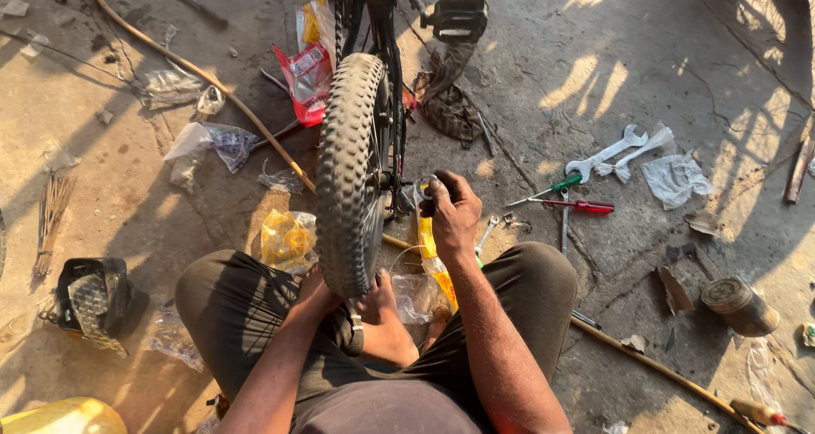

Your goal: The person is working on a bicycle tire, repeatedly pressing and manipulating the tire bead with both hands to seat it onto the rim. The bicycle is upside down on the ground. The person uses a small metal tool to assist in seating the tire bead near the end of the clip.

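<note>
Upended bike's knobby wheel [350, 171] stands on the concrete floor [696, 86] between the knees, left hand [312, 300] cupped against its lower tread, right hand [452, 213] closed on a small tool [424, 189] at the axle, spanners [613, 154] lying well right.

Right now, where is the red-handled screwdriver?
In the head view, the red-handled screwdriver lies on the concrete to the right of the right hand, just below the green-handled screwdriver and the two silver wrenches.
</note>
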